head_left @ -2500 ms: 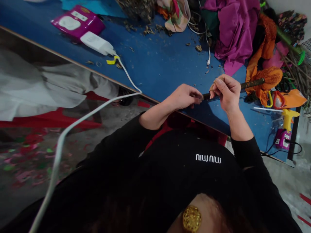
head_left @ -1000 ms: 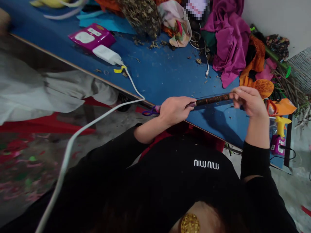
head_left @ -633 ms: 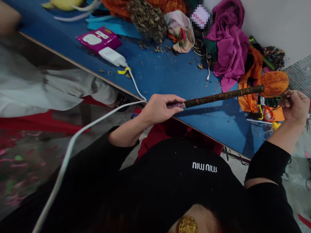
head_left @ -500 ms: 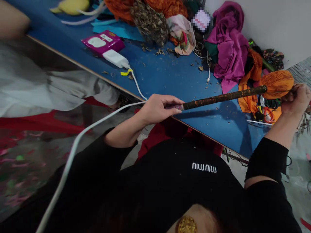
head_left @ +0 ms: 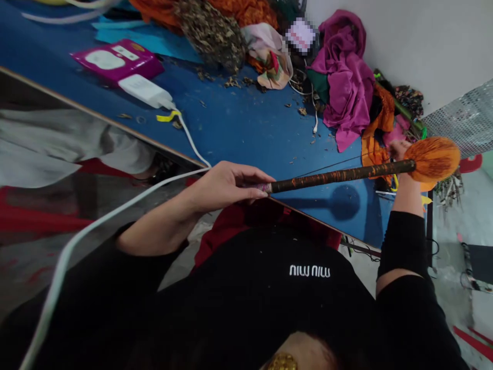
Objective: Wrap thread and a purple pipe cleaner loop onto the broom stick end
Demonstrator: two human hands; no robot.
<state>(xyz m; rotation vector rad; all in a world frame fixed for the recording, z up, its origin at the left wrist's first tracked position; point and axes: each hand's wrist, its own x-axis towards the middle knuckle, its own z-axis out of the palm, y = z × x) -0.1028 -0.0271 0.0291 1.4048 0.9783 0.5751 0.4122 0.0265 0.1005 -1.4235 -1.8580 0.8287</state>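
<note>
My left hand [head_left: 234, 186] is closed around the end of a dark brown wrapped stick [head_left: 339, 176], where a patterned purplish wrapping shows. An orange cloth ball [head_left: 435, 158] with fine dark lines caps the stick's far end. Thin dark thread [head_left: 327, 165] stretches above the stick toward my right hand [head_left: 399, 149]. That hand is behind the stick, just left of the ball, with fingers bent and seemingly pinched on the thread. Stick and ball partly cover its palm and wrist. Stick and ball are held above the blue table [head_left: 246, 133], casting a shadow on it.
A magenta-and-white box [head_left: 119, 60] lies beside a white power strip [head_left: 146, 91], whose white cable [head_left: 80, 234] crosses my left side. Dried plant matter [head_left: 210, 36], magenta cloth [head_left: 344, 82] and orange cloth line the back. Another person's grey-clothed leg [head_left: 69, 139] is at left.
My right hand has moved left from beyond the orange ball to behind the stick, and the thread now shows stretched along it. My left hand keeps its hold. The view has shifted right.
</note>
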